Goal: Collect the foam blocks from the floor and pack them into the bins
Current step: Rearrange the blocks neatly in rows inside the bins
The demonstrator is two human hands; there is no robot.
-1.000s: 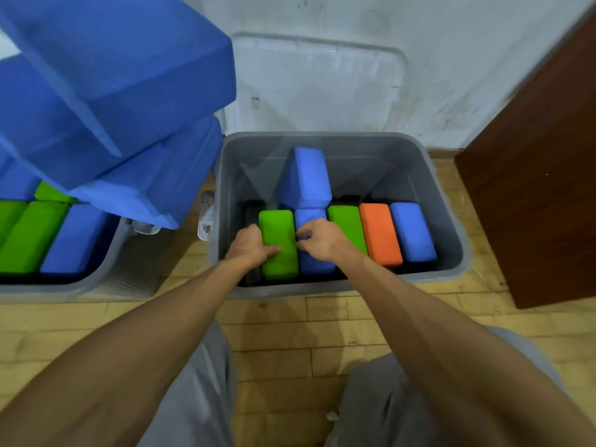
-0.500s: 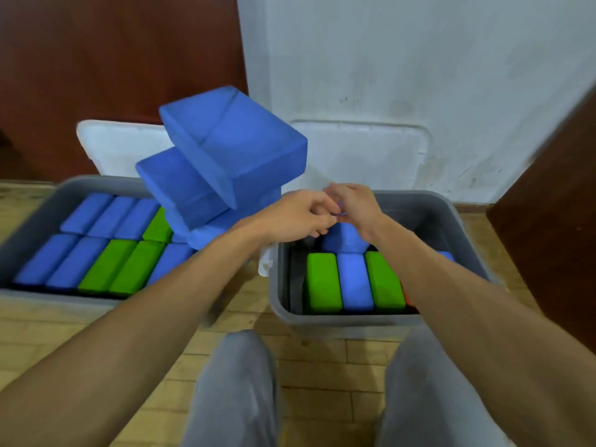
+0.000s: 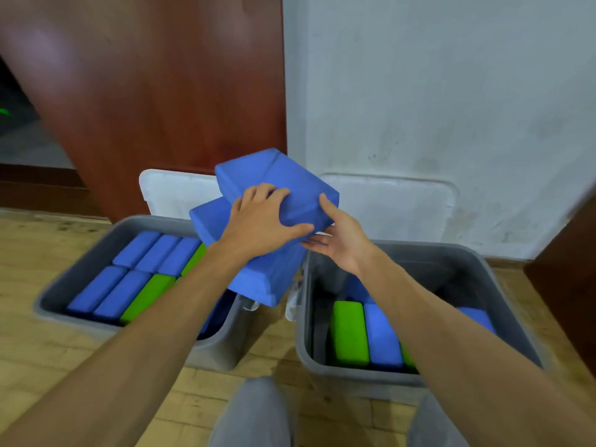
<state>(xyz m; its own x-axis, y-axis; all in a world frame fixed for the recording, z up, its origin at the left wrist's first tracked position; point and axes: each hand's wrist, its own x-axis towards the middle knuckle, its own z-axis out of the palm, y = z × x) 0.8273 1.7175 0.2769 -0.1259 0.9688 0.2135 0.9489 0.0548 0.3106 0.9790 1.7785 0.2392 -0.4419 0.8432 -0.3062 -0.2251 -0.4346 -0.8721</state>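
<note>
Left bin (image 3: 219, 350), right bin (image 3: 354, 383) on floor (image 3: 48, 356)

Lower right, the grey plastic bin (image 3: 429, 253) has free room at its far end; tilted large blue foam blocks (image 3: 283, 175) overhang the packed lower-left grey bin (image 3: 80, 262).

The foam blocks (image 3: 290, 185) look matt and soft. The bins (image 3: 96, 251) are smooth grey plastic, their lids (image 3: 387, 208) milky plastic. The wooden floor (image 3: 48, 356) is worn, the door (image 3: 161, 91) glossy.
</note>
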